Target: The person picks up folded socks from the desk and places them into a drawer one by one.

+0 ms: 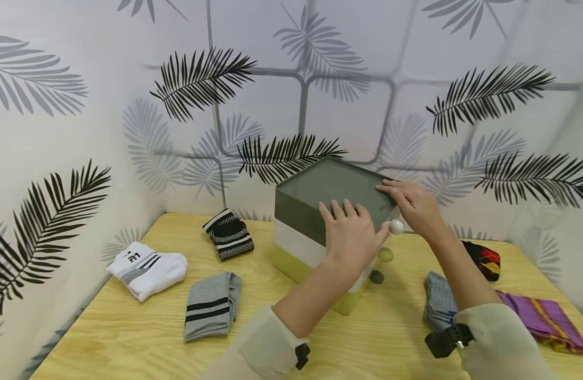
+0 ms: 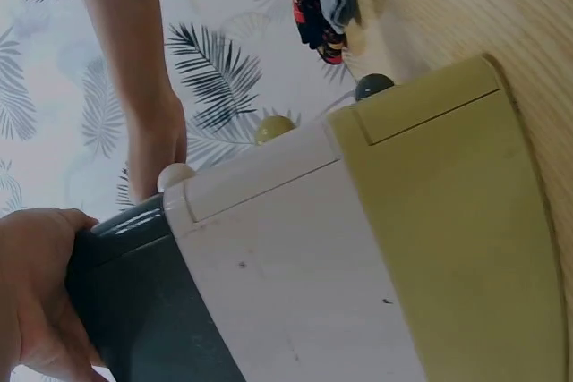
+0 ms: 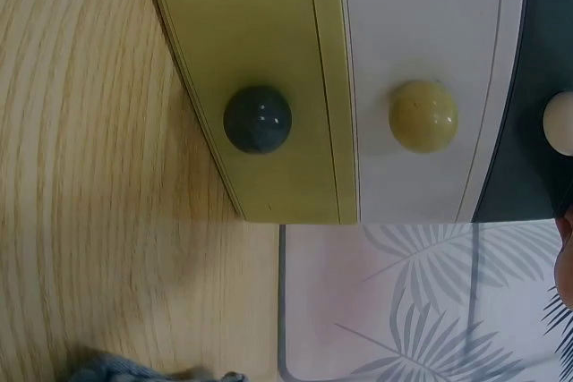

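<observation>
A small three-tier drawer box stands on the table, dark green on top, white in the middle and yellow-green below. Round knobs sit on its front: a white knob, a yellow knob and a dark knob. My left hand rests on the near edge of the top with fingers spread, its thumb close to the white knob. Across the right edge of the top lie the fingers of my right hand. All drawers look closed.
Left of the box lie a white sock bundle, a black striped one and a grey one. To its right are a blue-grey bundle, a black-and-red one and a purple one. A leaf-patterned wall covering rises behind.
</observation>
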Tool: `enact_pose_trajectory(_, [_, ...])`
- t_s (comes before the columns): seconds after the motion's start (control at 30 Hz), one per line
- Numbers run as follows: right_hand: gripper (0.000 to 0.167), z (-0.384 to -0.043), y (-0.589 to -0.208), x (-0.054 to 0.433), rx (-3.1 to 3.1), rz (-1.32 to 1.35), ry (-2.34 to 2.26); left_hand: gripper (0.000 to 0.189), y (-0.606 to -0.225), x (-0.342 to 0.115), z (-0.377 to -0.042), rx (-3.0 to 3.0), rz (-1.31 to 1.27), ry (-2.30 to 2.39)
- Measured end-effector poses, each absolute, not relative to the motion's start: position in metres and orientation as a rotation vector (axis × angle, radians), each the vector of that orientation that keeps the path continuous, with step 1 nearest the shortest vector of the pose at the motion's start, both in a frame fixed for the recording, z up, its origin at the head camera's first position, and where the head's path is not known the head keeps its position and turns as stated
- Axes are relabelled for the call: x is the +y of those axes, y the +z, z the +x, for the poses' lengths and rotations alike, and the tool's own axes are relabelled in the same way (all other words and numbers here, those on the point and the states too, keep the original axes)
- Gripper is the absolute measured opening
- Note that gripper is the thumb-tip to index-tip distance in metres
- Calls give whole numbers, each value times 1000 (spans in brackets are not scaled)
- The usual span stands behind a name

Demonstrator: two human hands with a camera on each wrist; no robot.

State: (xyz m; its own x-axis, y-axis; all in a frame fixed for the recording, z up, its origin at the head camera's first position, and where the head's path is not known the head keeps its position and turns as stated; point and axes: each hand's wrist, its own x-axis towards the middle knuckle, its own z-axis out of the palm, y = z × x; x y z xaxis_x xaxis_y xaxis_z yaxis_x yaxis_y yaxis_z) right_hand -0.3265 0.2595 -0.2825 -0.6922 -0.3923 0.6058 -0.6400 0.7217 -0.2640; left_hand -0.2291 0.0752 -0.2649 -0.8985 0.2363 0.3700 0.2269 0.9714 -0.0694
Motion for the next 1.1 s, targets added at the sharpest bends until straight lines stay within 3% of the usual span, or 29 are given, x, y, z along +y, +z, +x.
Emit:
enact_pose_trajectory(0.47, [42,-297,-285,247,-2407,682,489,57,-270,36,-240,-2652,-535,-175])
enact_pose_trajectory(1.1, [45,-240,-296,191,-2412,322,220,39,-274,-45,-300,-2512,-1199,-802])
